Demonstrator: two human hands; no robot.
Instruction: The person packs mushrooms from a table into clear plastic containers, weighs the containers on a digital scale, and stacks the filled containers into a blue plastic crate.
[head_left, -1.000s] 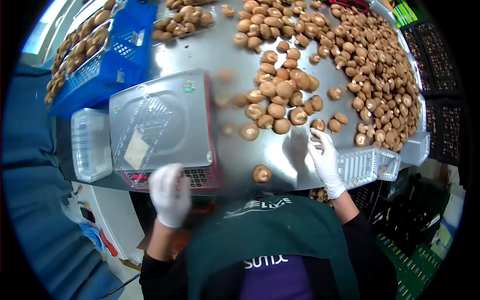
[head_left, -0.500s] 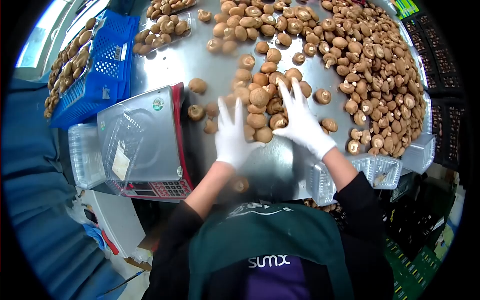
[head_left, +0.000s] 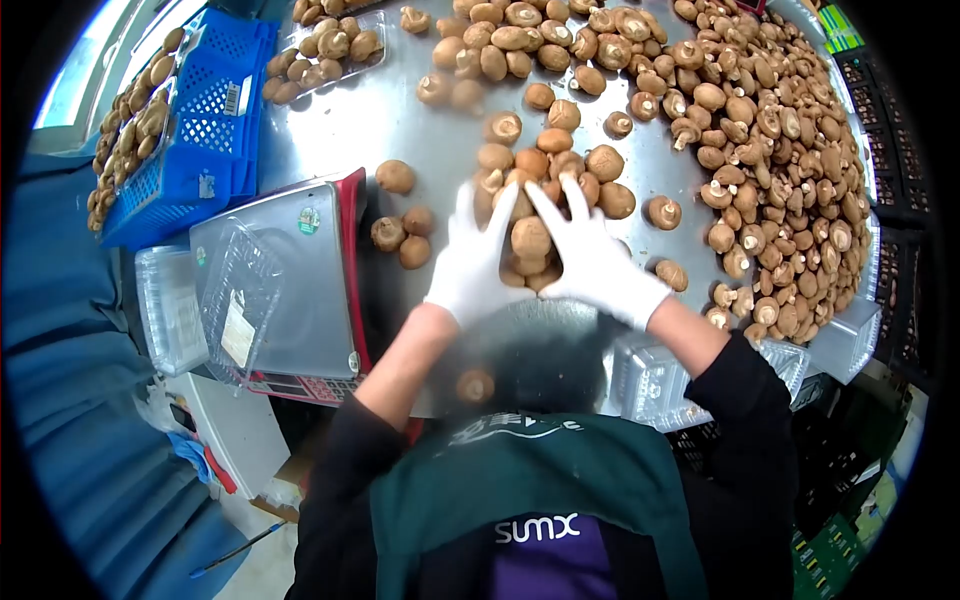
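Note:
Both of my hands wear white gloves and press in around a cluster of brown mushrooms [head_left: 530, 238] on the metal table [head_left: 340, 130]. My left hand [head_left: 474, 262] is at the cluster's left side, fingers stretched forward and thumb apart. On the right side, my right hand [head_left: 603, 265] has its fingers spread, with the fingertips over the mushrooms. Some mushrooms are partly hidden beneath the fingers. More loose mushrooms [head_left: 603, 163] lie just beyond the fingertips. Left of my left hand sits a small group of mushrooms [head_left: 395, 177].
A scale [head_left: 280, 270] with a clear plastic tray [head_left: 240, 300] on it stands at left. Behind it is a blue crate [head_left: 215, 130] with mushrooms on top. A large mushroom heap [head_left: 790, 160] covers the right side. Clear trays [head_left: 650, 380] are stacked near my right forearm.
My hands have come closer together, squeezing the cluster between them. The fingers of my left hand have moved right, leaving several mushrooms outside at left. The view has shifted slightly.

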